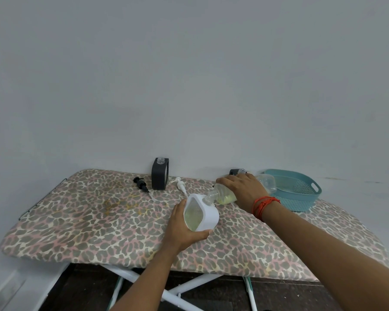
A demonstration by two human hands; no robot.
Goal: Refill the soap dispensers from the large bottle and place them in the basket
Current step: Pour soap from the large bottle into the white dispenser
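Note:
My left hand [182,230] grips a white soap dispenser [202,213] with pale yellow liquid inside, tilted on the board. My right hand [243,189] holds the large clear bottle [222,193] on its side, its neck touching the white dispenser's opening. A dark grey dispenser [160,177] stands open-topped at the back by the wall. Another dark dispenser [236,171] is mostly hidden behind my right hand. A teal basket [301,194] sits at the right. A black pump [141,184] and a white pump [181,184] lie loose on the board.
Everything rests on an ironing board [99,221] with a leopard-print cover, set against a plain wall. Its white crossed legs [184,286] show below the front edge over a dark floor.

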